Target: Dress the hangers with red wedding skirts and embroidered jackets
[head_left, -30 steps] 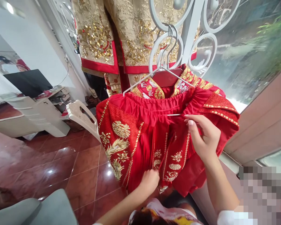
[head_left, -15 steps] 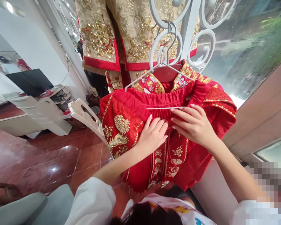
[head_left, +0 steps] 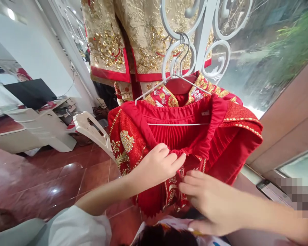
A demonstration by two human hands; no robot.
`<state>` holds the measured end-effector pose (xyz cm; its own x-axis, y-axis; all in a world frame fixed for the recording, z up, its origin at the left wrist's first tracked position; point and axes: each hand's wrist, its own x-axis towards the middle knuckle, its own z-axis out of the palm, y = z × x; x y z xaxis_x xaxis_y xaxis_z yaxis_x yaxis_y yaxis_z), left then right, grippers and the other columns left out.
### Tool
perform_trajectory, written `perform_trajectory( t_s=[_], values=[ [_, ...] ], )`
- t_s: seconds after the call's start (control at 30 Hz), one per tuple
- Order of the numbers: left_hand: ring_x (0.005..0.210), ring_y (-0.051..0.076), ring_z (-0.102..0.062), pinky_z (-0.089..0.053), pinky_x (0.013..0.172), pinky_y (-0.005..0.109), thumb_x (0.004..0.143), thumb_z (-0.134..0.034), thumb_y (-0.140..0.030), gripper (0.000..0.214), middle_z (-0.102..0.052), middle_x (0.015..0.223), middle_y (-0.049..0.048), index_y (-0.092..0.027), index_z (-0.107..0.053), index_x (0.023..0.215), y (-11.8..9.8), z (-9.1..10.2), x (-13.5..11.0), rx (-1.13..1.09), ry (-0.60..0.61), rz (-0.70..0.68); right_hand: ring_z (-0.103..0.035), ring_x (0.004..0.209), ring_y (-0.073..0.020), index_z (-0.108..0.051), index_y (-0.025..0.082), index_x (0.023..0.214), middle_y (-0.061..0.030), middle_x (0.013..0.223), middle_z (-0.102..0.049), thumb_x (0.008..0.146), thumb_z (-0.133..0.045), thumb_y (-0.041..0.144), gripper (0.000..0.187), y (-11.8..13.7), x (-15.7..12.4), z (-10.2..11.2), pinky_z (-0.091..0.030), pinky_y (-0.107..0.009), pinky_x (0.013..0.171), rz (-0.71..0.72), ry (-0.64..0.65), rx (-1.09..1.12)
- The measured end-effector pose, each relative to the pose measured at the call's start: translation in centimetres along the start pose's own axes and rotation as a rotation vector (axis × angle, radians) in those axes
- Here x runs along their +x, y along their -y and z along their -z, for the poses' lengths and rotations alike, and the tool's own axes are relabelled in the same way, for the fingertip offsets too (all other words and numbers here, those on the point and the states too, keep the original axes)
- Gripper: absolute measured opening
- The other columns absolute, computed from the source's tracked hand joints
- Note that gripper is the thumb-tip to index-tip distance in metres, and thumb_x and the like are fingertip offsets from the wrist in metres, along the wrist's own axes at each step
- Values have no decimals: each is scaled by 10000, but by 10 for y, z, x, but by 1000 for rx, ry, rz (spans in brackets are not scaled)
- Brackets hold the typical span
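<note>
A red skirt (head_left: 174, 136) with a gathered elastic waistband and pleats hangs from a thin white wire hanger (head_left: 156, 87). Its front waist edge is drawn down toward me, so the inside pleats and a small white label (head_left: 205, 112) show. My left hand (head_left: 161, 164) is closed on that front edge. Lower and to the right is my right hand (head_left: 205, 194), its fingers curled in front of the gold-embroidered panels and its thumb apart; what the fingers hold is hidden. Behind the skirt hangs a red jacket (head_left: 127, 140) with gold embroidery and beaded trim.
A gold sequined garment (head_left: 154, 48) with red borders hangs behind, beside white scroll ironwork (head_left: 204, 24) and a window. To the left are a white chair (head_left: 88, 128) and a desk (head_left: 36, 119) with a dark monitor (head_left: 30, 92). A phone (head_left: 274, 191) lies at right.
The skirt's front waist edge has come down and toward me, opening the waist. My left hand has moved slightly lower with it. My right hand has left the waistband and moved down.
</note>
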<state>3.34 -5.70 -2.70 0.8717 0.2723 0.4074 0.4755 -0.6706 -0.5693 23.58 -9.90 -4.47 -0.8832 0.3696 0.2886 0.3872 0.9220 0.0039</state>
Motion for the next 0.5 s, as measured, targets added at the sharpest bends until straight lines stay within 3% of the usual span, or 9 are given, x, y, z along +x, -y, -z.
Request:
perform_trajectory(
  t_s=[0.1, 0.2, 0.3, 0.37, 0.43, 0.5],
  values=[
    [835, 153, -593, -413, 907, 363, 890, -490, -152, 335, -674, 976, 13, -197, -555, 1215, -8, -11, -1, -17, -40, -90, -476, 687, -159, -626, 144, 662, -87, 904, -615, 802, -587, 280, 199, 19, -10, -25, -415, -333, 678, -152, -131, -126],
    [1007, 163, -579, -366, 1032, 376, 892, -505, -204, 168, -661, 1095, 35, -178, -644, 983, -16, -18, -4, -203, -85, -218, -505, 666, -146, -625, 144, 713, -98, 843, -598, 877, -447, 204, 249, 19, -21, -20, -449, -289, 635, -280, -267, -36],
    [859, 108, -610, -378, 1038, 303, 874, -537, -239, 160, -683, 826, -5, -187, -612, 743, -11, -12, -8, -567, -34, -232, -505, 595, -106, -584, 165, 691, -76, 782, -569, 888, -473, 230, 236, 7, -35, 7, -435, -223, 532, -334, -302, 33],
    [800, 82, -625, -382, 1041, 287, 873, -543, -256, 195, -675, 735, -29, -199, -574, 689, -2, -4, -14, -854, -21, -121, -514, 581, -92, -577, 178, 729, -72, 797, -568, 883, -503, 235, 180, -3, -49, 26, -428, -205, 499, -330, -380, 23],
    [694, 75, -628, -408, 1014, 313, 891, -517, -333, 324, -646, 615, -41, -206, -506, 593, 9, 2, -22, -1138, -92, 0, -555, 626, -109, -587, 198, 800, -87, 838, -580, 892, -513, 323, 171, -13, -67, 40, -454, -215, 520, -283, -441, 42],
    [478, 75, -533, -463, 899, 353, 921, -383, -482, 515, -511, 423, -45, -203, -418, 490, 18, 4, -33, -1311, -242, 139, -574, 639, -133, -570, 217, 773, -91, 796, -579, 893, -500, 430, 254, -22, -86, 47, -459, -243, 528, -306, -546, 6]
  ],
)
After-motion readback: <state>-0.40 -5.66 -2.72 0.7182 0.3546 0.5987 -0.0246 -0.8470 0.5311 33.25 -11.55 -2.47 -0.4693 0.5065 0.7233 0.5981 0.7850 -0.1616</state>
